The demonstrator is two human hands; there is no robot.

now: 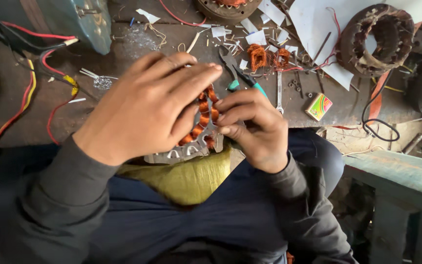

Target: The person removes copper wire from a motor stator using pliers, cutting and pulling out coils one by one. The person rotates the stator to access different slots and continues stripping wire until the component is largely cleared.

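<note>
A round metal stator (191, 146) with orange copper windings rests on my lap over a yellow-green cloth (191, 178). My left hand (147, 107) lies across its top, fingers spread over the coils and hiding most of it. My right hand (252, 124) pinches the windings at the stator's right edge with thumb and fingertips. Only a lower arc of slots and some orange coils show between the two hands.
Pliers with teal handles (240, 78) lie on the dark workbench (35, 127) just beyond my hands. Loose copper coils (257, 56), paper scraps, a small colourful box (318, 106), another stator (377, 39) and red and yellow wires (30, 93) surround them. A green bench (396, 171) stands at right.
</note>
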